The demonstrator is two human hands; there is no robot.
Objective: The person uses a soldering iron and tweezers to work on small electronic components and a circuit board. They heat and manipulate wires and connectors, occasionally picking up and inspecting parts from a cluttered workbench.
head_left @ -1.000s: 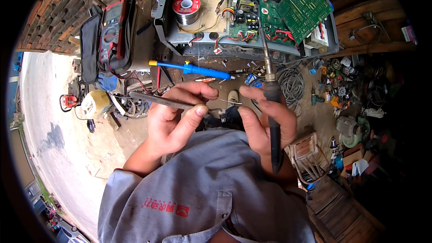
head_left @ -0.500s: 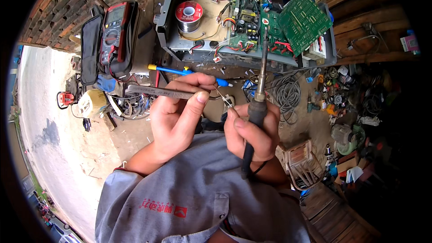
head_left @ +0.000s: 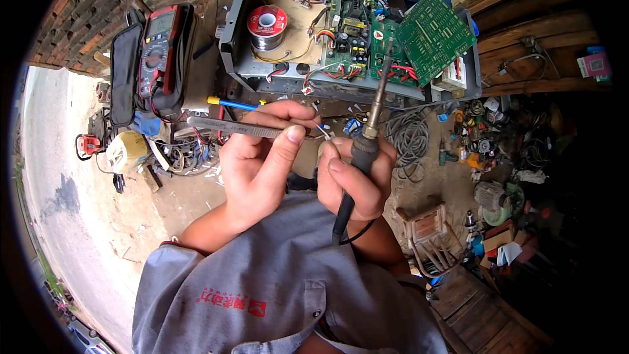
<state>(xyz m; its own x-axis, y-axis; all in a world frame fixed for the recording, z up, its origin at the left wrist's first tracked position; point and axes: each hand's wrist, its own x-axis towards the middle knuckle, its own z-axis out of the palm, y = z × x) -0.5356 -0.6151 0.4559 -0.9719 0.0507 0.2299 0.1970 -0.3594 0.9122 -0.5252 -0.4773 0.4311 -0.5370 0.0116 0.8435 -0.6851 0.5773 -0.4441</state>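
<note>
Left hand [head_left: 252, 174] and right hand [head_left: 357, 187] are held close together: metal tweezers [head_left: 262, 130] are pinched by the left, while a soldering iron [head_left: 365, 151] is gripped in the right, by whose fingertips a small thin piece [head_left: 323, 131] is apparently pinched. That piece is held between the hands, not yet joined to the green circuit board [head_left: 436, 36]; beyond, the casing [head_left: 234, 33] is already uncovered.

Red lettering [head_left: 229, 299] on a grey shirt [head_left: 262, 255], printed red spool label [head_left: 267, 11], dark characters [head_left: 219, 124] on metal tweezers [head_left: 259, 131]
</note>
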